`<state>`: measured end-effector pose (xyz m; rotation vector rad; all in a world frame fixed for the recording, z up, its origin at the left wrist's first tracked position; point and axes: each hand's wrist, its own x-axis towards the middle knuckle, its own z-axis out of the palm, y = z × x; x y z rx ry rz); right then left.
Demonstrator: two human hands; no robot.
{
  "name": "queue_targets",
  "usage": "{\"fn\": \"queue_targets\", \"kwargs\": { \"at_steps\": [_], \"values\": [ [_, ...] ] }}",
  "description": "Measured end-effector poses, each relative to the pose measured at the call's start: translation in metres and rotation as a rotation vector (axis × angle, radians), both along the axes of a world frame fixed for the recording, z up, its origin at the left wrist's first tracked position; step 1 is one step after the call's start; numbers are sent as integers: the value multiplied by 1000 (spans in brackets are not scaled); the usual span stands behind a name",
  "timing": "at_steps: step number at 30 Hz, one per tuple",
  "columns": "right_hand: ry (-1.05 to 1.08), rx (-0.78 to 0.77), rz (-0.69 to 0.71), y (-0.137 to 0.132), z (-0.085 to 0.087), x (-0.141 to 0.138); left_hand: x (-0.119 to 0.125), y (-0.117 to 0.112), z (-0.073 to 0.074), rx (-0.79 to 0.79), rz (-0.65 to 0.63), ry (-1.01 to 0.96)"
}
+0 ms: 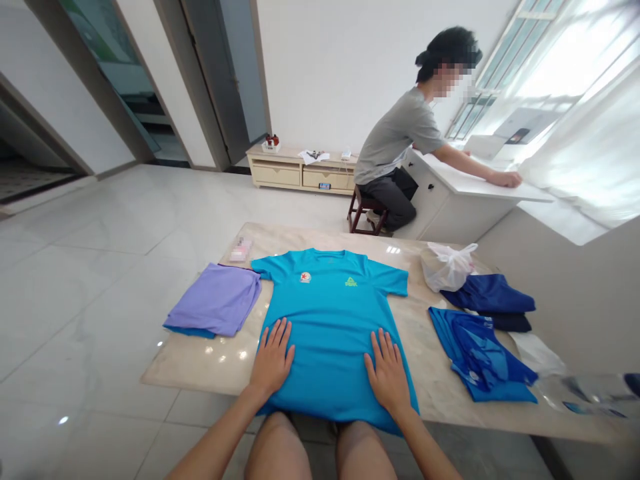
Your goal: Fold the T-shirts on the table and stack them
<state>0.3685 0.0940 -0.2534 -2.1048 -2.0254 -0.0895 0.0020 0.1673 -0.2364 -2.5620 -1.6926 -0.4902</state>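
A turquoise short-sleeved T-shirt [330,320] lies spread front side up on the table, its collar pointing away from me and its hem hanging over the near edge. It bears a round red-and-white badge and a green logo on the chest. My left hand [273,357] rests flat on the lower left of the shirt, fingers stretched out. On the lower right, my right hand [387,370] also lies flat with its fingers extended. Neither hand grips the fabric. Folded purple clothing [217,299] lies to the left, over something blue.
Folded blue clothes [483,353], a white plastic bag [450,267] and a clear bottle [590,393] lie on the right of the marble-patterned table [200,363]. Beyond it, a person [400,133] on a stool [367,210] reaches over a white cabinet. A low TV stand [277,175] lines the wall.
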Motion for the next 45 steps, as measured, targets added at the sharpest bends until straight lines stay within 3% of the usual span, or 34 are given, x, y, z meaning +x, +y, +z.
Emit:
{"fn": "queue_targets", "kwargs": {
  "at_steps": [3,7,30,37,45],
  "values": [
    [-11,48,-3,-23,-3,-5,-5,-21,-1,20,-19,0],
    [-7,75,-8,-32,-2,-10,-6,-29,0,33,-28,-10],
    [16,10,-32,-25,17,-12,0,-28,16,-80,1,-23],
    [-6,-13,-35,-11,11,-8,2,-26,9,-41,-4,-45],
    [-20,-23,-26,-23,8,-12,5,-33,11,-47,9,-45]
  ]
}}
